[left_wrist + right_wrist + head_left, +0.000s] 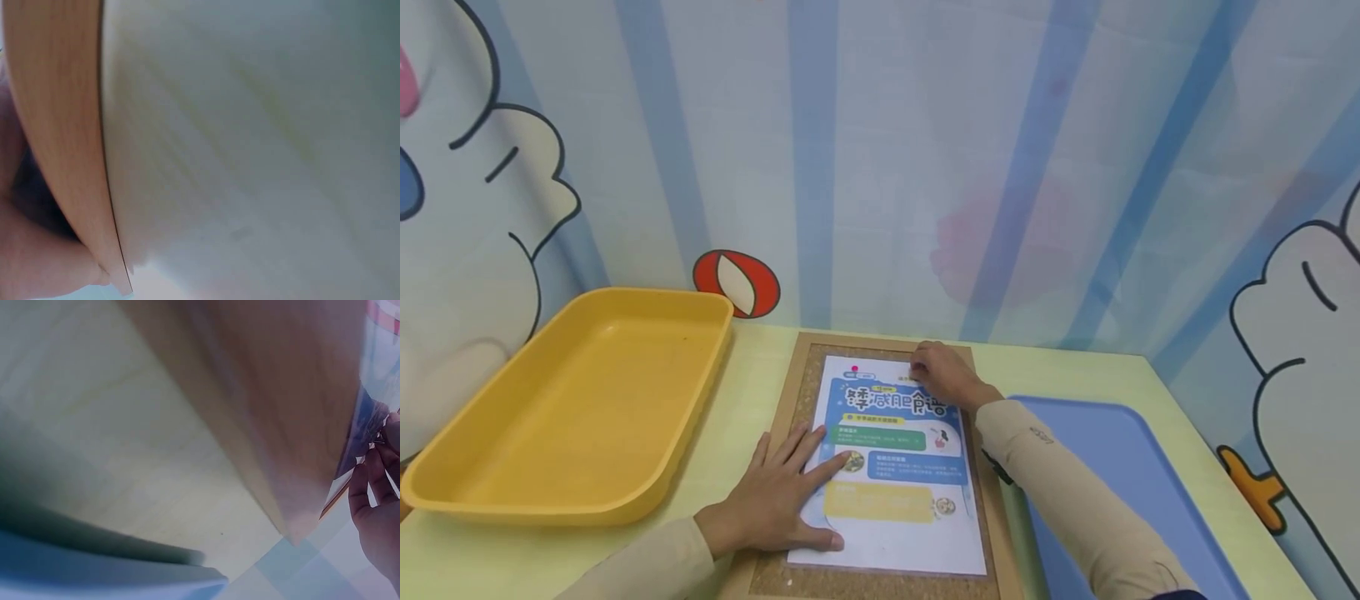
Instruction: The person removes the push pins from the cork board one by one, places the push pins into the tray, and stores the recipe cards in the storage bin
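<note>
Over at the left of the frame a deep yellow tray (587,392) sits on the pale counter (696,475), with a red-and-white ball (762,283) printed on the backdrop (887,167) just behind its far corner. Next along, at lower centre, the person's left hand (782,492) lies with fingers spread across the left side of a printed sheet (887,546); that grip is released, holding by flat pressure alone. The sheet lies on a wood-framed cork board (792,392) at the lower middle of the frame, sitting inside the border. A small pinkish-red pin (854,368) shows at the sheet's upper left corner. At the upper right corner the right hand (951,375) works with bent fingers, their tips drawn together; I can't tell whether that grip is grasping a second pin, the paper's edge or nothing, since the fingers hide it from above and the right wrist view leaves it too small and murky. I take the step in hand to be fixing this second top corner; the next move, as I judge it, calls for a straight, firm push there while the spread hand keeps the paper from skewing. Farther right, beyond the right sleeve (1067,500), a shallow blue tray (1120,467) lies beside the board.
</note>
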Demonstrator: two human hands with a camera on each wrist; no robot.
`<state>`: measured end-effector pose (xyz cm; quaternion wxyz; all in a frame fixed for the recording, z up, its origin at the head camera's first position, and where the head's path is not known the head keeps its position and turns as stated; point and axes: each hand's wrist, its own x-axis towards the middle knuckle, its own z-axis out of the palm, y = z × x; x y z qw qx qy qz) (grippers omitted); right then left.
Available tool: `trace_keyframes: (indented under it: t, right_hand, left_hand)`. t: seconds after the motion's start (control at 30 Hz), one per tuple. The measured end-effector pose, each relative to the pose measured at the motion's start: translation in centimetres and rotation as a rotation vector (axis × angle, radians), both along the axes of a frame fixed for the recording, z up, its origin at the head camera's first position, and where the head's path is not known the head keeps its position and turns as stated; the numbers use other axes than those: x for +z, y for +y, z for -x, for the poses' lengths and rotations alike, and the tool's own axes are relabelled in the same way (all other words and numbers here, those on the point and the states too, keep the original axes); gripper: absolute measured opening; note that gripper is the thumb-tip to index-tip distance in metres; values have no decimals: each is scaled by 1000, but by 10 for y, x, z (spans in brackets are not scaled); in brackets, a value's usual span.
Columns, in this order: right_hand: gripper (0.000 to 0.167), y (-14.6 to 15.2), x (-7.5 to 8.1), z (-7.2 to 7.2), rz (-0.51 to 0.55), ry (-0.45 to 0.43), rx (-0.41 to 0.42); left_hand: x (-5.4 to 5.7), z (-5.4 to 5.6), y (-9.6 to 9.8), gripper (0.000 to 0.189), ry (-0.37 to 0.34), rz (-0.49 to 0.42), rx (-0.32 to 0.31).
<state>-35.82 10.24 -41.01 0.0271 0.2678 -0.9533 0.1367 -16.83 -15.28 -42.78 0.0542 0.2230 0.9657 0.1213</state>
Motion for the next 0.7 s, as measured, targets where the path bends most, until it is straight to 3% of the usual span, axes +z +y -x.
trace_keyframes:
  t: [0.7]
  right_hand:
    - [22,10,3,-3,84,-92,6]
  left_hand:
    - [0,-1,0,100,15,-17,-5]
